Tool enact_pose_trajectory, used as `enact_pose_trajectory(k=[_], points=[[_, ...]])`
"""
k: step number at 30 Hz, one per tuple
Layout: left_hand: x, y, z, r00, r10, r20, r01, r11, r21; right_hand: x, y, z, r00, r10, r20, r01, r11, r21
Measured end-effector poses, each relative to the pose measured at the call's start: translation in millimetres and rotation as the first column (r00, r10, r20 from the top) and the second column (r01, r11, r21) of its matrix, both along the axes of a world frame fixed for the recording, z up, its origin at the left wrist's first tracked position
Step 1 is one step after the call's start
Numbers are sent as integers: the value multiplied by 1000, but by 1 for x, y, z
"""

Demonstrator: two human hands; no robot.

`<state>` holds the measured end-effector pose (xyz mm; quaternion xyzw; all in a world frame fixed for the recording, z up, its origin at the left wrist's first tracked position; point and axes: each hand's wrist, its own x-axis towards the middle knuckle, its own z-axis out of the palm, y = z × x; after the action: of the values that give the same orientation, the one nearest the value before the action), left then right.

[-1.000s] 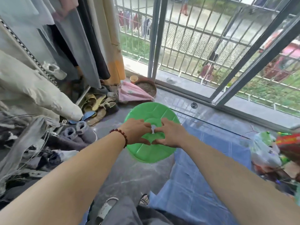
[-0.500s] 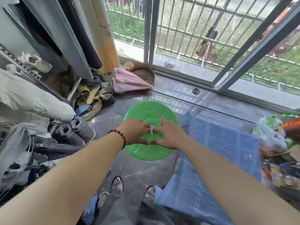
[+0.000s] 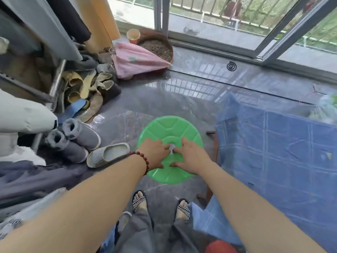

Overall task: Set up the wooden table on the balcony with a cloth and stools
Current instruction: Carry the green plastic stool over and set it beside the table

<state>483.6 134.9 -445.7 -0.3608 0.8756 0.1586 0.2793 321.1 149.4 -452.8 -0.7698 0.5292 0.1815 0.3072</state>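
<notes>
A round green plastic stool is seen from above, over the grey tiled floor in front of my feet. My left hand, with a bead bracelet at the wrist, and my right hand both grip the hole in the middle of its seat. Its legs are hidden under the seat. To the right, a blue checked cloth covers the wooden table, of which only a brown leg shows at the cloth's left edge, close beside the stool.
Shoes and grey slipper boots lie at the left under hanging clothes. A pink cloth, a brown basin and a cup sit by the sliding glass door. A mosquito coil lies on the floor. Something red is at the bottom right.
The view has tilted down and the stool, held in both hands, has come lower and nearer my feet, next to the covered table.
</notes>
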Motion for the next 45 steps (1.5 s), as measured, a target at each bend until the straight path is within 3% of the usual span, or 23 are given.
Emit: enact_pose_trajectory(k=[9,21,29,45], points=[[-4,-3,-155,1000,-25,17,24,998,52,7,7,-161,996,-91,-16,92,994,56],[-19,-10,-286,998,-59,-6,59,995,84,2,9,-287,980,-168,-105,175,983,63],[-33,0,-334,1000,20,-21,-18,993,118,-11,10,-324,981,-144,-126,154,985,73],[-41,5,-355,993,-95,77,92,995,34,-22,9,-344,975,-93,-202,118,987,113]])
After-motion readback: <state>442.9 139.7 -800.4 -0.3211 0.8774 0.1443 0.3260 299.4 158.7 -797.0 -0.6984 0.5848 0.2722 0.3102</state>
